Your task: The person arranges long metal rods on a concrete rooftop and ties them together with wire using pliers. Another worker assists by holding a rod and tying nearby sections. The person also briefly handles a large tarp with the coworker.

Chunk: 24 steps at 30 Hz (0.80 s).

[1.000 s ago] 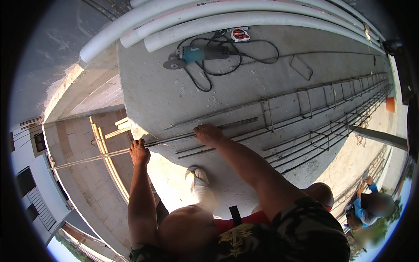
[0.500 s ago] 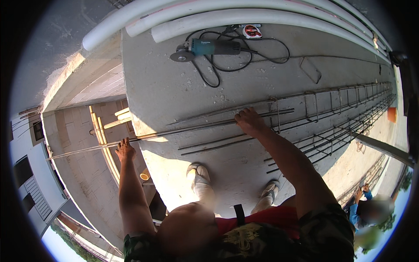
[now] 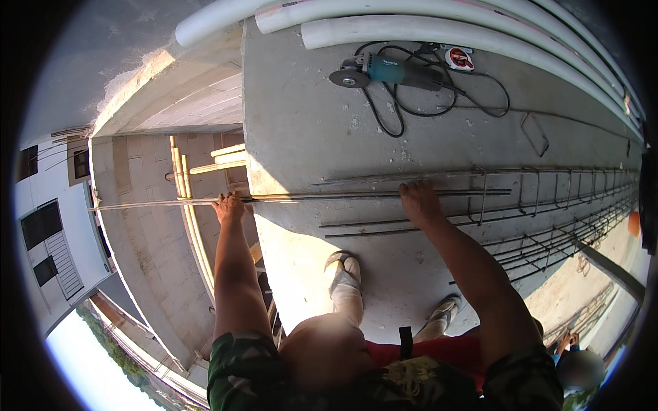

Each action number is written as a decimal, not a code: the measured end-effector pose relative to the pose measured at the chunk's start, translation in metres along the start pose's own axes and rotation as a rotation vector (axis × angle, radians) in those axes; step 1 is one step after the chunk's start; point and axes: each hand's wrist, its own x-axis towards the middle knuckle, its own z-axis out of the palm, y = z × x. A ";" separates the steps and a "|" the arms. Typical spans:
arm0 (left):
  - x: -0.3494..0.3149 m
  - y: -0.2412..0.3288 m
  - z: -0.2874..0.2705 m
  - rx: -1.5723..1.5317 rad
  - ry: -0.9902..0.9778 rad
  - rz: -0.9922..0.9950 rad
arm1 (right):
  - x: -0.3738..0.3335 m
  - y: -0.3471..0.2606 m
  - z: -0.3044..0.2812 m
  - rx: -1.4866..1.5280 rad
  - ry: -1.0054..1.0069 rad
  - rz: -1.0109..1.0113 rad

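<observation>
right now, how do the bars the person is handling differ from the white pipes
The bars are thin, while the white pipes are far thicker. Over the slab, the bars look dark grey; the pipes are pale. The left hand and right hand are on the bars, but neither touches the pipes. Both sets are long and run roughly sideways across the view.

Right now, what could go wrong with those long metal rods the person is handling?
The rods jut beyond the concrete slab on the left hand side, so they might tip or slide off if the grip slips. Past the right hand, their other ends overlap the rebar cage in view and could snag.
</observation>
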 end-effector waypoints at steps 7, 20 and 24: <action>0.001 -0.012 0.003 -0.081 -0.032 0.145 | 0.029 -0.022 0.008 0.337 -0.232 0.078; 0.001 -0.026 0.009 -0.367 0.182 0.301 | 0.003 0.023 0.005 0.200 -0.125 0.104; -0.003 -0.027 0.017 -0.510 0.191 0.355 | -0.004 0.012 -0.007 0.277 -0.052 0.100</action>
